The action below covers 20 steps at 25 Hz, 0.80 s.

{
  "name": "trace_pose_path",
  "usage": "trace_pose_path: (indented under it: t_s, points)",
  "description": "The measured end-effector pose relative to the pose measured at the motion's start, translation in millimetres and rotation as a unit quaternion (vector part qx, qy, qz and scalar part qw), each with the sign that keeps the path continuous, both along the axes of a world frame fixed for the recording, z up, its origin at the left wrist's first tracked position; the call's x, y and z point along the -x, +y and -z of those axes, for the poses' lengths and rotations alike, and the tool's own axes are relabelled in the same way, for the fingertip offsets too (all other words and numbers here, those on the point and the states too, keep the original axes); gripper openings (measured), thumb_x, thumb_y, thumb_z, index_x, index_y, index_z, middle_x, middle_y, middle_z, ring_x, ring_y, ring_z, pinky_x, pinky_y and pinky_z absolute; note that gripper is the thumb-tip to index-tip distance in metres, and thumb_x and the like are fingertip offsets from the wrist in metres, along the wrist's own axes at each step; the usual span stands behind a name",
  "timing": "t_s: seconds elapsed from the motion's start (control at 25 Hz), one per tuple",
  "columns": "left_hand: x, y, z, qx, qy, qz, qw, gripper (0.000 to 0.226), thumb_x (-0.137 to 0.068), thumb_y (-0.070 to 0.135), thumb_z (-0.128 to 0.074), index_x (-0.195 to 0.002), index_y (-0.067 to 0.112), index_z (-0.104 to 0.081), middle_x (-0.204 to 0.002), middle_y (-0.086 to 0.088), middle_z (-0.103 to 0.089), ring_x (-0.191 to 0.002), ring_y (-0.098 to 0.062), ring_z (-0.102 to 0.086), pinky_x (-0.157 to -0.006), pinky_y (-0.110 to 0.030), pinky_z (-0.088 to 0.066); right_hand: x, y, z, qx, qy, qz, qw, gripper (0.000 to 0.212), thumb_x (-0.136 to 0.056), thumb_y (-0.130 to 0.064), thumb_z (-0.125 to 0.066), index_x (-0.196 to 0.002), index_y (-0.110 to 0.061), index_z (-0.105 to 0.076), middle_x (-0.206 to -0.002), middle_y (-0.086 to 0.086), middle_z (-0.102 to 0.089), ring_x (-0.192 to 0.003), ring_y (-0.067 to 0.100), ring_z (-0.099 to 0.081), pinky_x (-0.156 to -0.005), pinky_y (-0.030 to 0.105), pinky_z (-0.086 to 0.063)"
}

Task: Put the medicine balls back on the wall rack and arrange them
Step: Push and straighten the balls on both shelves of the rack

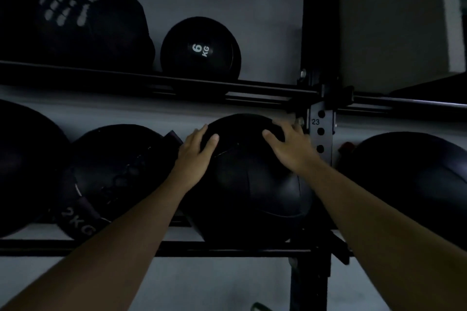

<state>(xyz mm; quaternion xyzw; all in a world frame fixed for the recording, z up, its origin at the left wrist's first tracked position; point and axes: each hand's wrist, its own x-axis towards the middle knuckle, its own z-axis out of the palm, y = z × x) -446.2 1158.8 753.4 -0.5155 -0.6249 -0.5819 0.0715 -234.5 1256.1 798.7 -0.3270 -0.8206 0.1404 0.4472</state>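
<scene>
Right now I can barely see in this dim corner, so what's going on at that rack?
A person has both hands on a large black medicine ball sitting on the lower rail of the wall rack. The left hand and right hand are spread flat on its upper sides, beside the upright post. Other balls flank it, and a 6 KG ball sits on the shelf above.

Bare forearms, unadorned hands (199, 151)

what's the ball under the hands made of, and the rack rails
The large black ball under both hands looks like matte leather or vinyl: stitched panel seams, soft sheen. The black rack rails look like painted steel tube: straight, hard-edged, bolted to a hole-punched upright.
</scene>
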Motion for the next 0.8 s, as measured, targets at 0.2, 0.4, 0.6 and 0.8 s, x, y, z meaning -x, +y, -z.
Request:
trace_pose_path:
  t_s: [0.2, 0.4, 0.6, 0.8]
  points:
    - [-28, 4, 10, -0.054, -0.085, -0.049, 0.994, 0.090, -0.079, 0.091, -0.037, -0.159, 0.049, -0.033, -0.174, 0.007, -0.025, -0.160, -0.025, -0.024, -0.128, -0.060, -0.023, -9, 10, 42, -0.002, 0.052, -0.026, 0.998, 0.071, -0.103, -0.068, -0.037, -0.167, -0.042, -0.018, -0.179, 0.003, -0.008, -0.165, 0.032, -0.005, -0.130, 0.063, -0.003]
    - [-56, 9, 21, -0.080, -0.196, -0.107, 0.971, 0.105, -0.063, 0.102, -0.039, -0.155, 0.051, -0.035, -0.171, 0.003, -0.027, -0.156, -0.037, -0.028, -0.123, -0.068, -0.025, -2, 28, 23, 0.009, 0.083, -0.039, 0.996, 0.071, -0.100, -0.074, -0.036, -0.163, -0.040, -0.032, -0.174, 0.005, -0.023, -0.161, 0.035, -0.018, -0.127, 0.065, -0.009]
    - [-68, 23, 27, -0.127, -0.251, -0.180, 0.943, 0.091, -0.083, 0.087, -0.049, -0.157, 0.036, -0.041, -0.168, -0.002, -0.036, -0.153, -0.039, -0.032, -0.122, -0.068, -0.021, 3, 40, 15, -0.019, 0.056, -0.022, 0.998, 0.072, -0.099, -0.075, -0.037, -0.164, -0.043, -0.032, -0.173, 0.005, -0.029, -0.160, 0.035, -0.024, -0.126, 0.064, -0.017]
    - [-46, 33, 29, -0.165, -0.247, -0.157, 0.942, 0.087, -0.075, 0.087, -0.048, -0.146, 0.037, -0.053, -0.155, 0.000, -0.052, -0.144, -0.035, -0.046, -0.120, -0.065, -0.028, 3, 29, 29, -0.026, 0.075, -0.018, 0.997, 0.075, -0.098, -0.075, -0.040, -0.164, -0.041, -0.032, -0.173, 0.005, -0.028, -0.160, 0.034, -0.022, -0.127, 0.062, -0.014]
